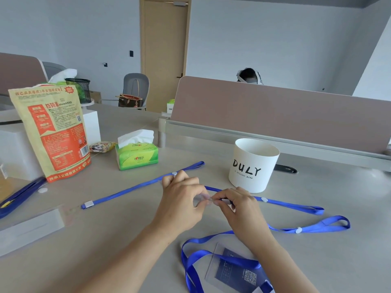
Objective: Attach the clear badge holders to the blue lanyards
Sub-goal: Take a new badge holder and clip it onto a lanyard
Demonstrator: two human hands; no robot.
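Hands at work mid-task: left hand (182, 199) and right hand (239, 205) pinch a clear badge holder (202, 200) onto one lanyard (285, 203); one finished set (234, 269) lies nearby, another lanyard (135, 188) waits

Two bare forearms come up from the bottom edge, with no sleeve on either as far as they show. The left hand (179, 199) and right hand (237, 205) carry no glove. No ring, watch or band shows on the visible fingers and wrists. The nails that can be seen are short and look unpainted, though they are small and slightly blurred. The arms above the elbows lie outside the view.
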